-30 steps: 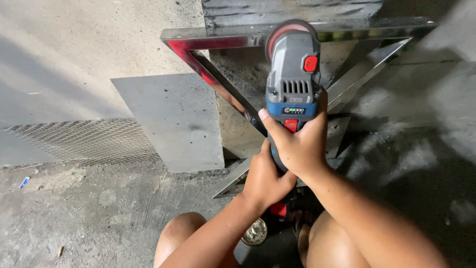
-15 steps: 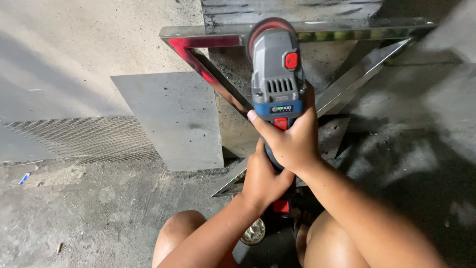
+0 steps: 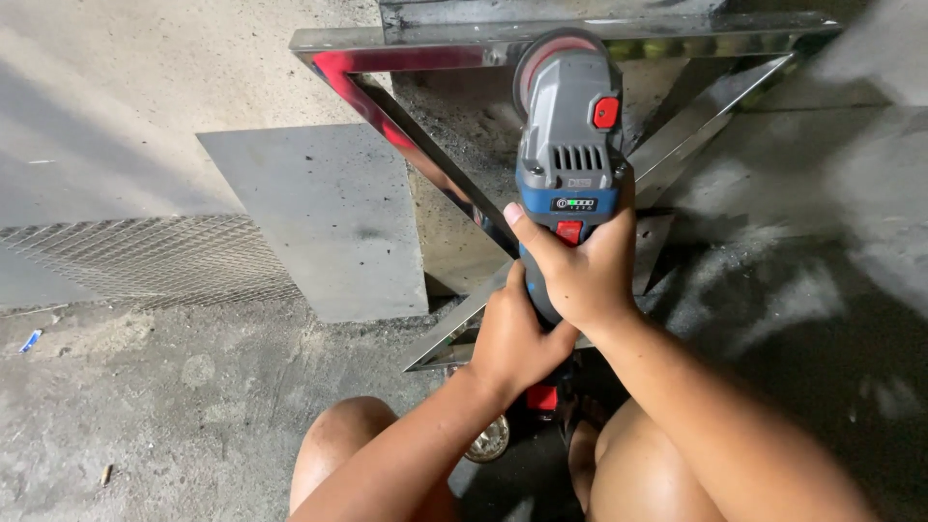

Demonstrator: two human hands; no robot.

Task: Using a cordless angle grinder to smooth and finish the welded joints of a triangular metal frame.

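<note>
At 6 o'clock, two bare knees (image 3: 358, 454) frame the bottom edge of the view. Just above them, the left hand (image 3: 512, 338) is closed around the rear handle of a cordless angle grinder (image 3: 568, 164), at the centre of the view. Directly ahead, toward 12 o'clock, the right hand (image 3: 580, 271) is wrapped around the grinder body, thumb lying beside the red switch. The grinder body is grey and blue and points toward 12 o'clock; its disc guard meets the top bar of a polished metal frame (image 3: 416, 46). The frame's diagonal bars run under the tool. At 9 o'clock, a flat grey panel (image 3: 319, 213) stands on the concrete floor (image 3: 145, 387), with a mesh sheet (image 3: 145, 256) beside it.
</note>
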